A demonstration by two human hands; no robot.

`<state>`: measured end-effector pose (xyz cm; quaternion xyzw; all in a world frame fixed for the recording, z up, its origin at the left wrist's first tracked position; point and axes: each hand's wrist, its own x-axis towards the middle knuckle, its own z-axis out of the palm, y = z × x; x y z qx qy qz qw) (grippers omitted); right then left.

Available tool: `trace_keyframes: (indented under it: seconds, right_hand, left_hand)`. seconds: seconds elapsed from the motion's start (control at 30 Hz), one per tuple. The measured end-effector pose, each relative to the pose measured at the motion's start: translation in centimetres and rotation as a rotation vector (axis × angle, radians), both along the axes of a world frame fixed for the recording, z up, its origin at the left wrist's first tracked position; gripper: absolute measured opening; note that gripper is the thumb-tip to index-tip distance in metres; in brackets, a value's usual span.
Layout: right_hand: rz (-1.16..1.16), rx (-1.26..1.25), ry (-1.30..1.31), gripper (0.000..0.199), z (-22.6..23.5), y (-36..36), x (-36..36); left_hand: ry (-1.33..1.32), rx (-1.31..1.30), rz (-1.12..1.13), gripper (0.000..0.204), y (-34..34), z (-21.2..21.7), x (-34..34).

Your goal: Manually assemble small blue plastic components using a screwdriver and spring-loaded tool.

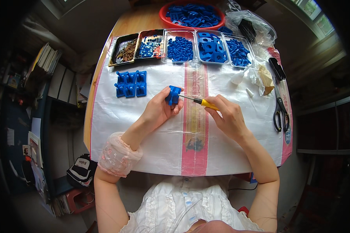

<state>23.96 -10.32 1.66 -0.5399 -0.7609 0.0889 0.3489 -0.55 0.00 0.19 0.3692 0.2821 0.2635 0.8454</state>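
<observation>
Between the fingers of my left hand is a blue plastic part, a small square base with a raised piece, held above the table. My right hand grips a screwdriver with a yellow and black handle. Its thin shaft points left, and the tip reaches the right side of the blue part; whether it sits in a screw I cannot tell. To the left of my left hand, several similar blue parts stand in two rows on the white sheet.
Across the back stand trays: a black tray of screws, a black tray of small hardware, and clear trays of blue pieces. Behind them is a red basin. Scissors lie at the right, near a white cone-shaped tip.
</observation>
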Motion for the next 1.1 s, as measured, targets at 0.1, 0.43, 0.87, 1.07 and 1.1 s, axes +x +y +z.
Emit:
trace_keyframes:
  seconds: [0.1, 0.43, 0.87, 1.07, 1.1]
  right_hand:
    - [0.025, -0.019, 0.064, 0.019, -0.01, -0.16, -0.19]
    - [0.032, -0.089, 0.172, 0.021, 0.21, -0.48, -0.43]
    - [0.015, -0.054, 0.118, 0.018, 0.06, -0.19, -0.21]
    - [0.009, -0.055, 0.102, 0.018, 0.12, -0.16, -0.19]
    - [0.009, -0.056, 0.101, 0.018, 0.12, -0.16, -0.19]
  left_hand:
    - [0.027, 0.024, 0.009, 0.048, -0.36, 0.65, 0.23]
    - [0.026, 0.054, -0.006, 0.048, -0.58, 1.02, 0.22]
    - [0.026, 0.057, -0.005, 0.047, -0.57, 0.85, 0.32]
    - [0.023, 0.060, -0.005, 0.047, -0.55, 0.64, 0.35]
    - [0.023, 0.062, -0.005, 0.047, -0.57, 0.65, 0.34]
